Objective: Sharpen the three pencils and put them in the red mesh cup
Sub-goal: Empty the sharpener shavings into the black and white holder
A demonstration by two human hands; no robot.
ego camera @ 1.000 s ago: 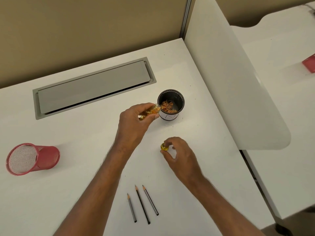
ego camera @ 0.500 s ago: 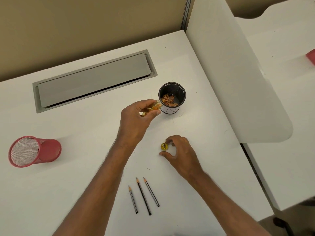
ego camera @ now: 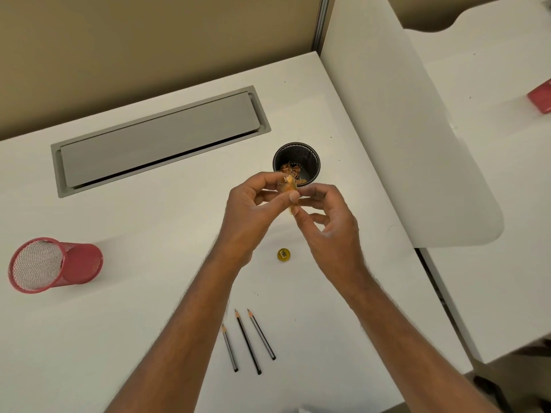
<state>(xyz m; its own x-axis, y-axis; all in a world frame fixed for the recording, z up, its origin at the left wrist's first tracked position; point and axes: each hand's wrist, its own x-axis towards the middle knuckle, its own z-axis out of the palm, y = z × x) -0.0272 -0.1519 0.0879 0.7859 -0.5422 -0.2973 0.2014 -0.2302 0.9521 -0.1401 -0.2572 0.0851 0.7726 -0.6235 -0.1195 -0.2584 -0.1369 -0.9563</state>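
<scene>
Both hands, the left hand and right hand, pinch the clear sharpener casing over the black cup, likely to shed shavings, while three pencils lie near the person, well apart from the red mesh cup.

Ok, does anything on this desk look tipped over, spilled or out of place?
Yes: the red mesh cup lies on its side at the desk's left, mouth toward the camera, so it can't take pencils yet. The yellow sharpener piece sits loose on the desk. Shavings stay inside the black cup; no spill shows.
</scene>
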